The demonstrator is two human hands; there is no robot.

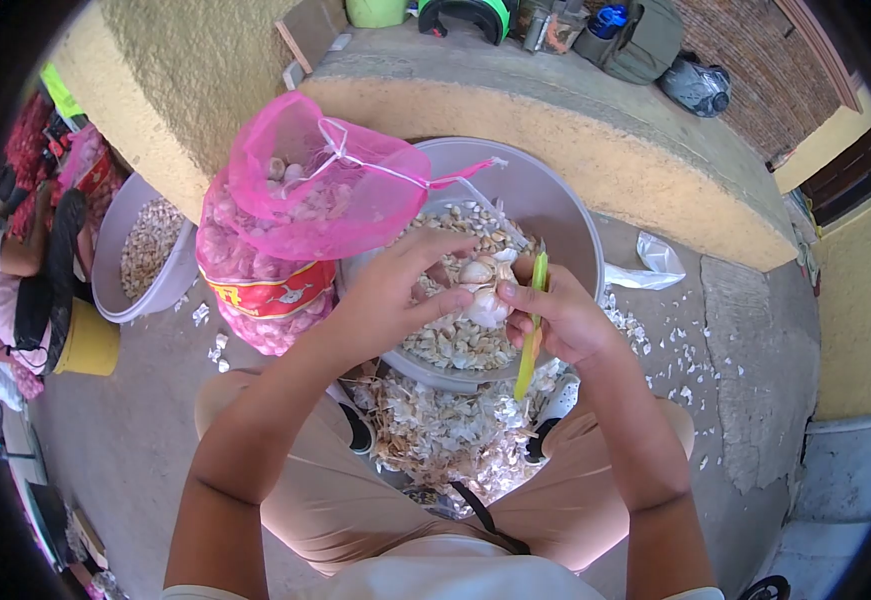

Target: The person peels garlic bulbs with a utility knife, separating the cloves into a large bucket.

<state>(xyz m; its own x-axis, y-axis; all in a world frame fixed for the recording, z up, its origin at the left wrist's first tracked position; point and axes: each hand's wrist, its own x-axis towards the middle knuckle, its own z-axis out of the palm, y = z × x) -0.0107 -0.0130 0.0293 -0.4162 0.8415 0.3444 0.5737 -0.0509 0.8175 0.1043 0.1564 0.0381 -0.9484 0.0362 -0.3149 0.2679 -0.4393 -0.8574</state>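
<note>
Pinches a partly split garlic bulb (488, 307) in the firm right grip (573, 318), along with a slim yellow-green tool (526, 368). Curves the left grip (400, 283), with fingers apart, just beside the bulb; cannot tell whether touching it. Holds the bulb above a grey basin (560, 200) of loose cloves (455, 346), next to a pink mesh sack (270, 262).

The garlic (489, 310) is white, the sack (280, 235) pink.

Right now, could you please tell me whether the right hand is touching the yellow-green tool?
Touching. The head view shows the right hand gripping the yellow-green tool, with its thumb crossing over it.
</note>
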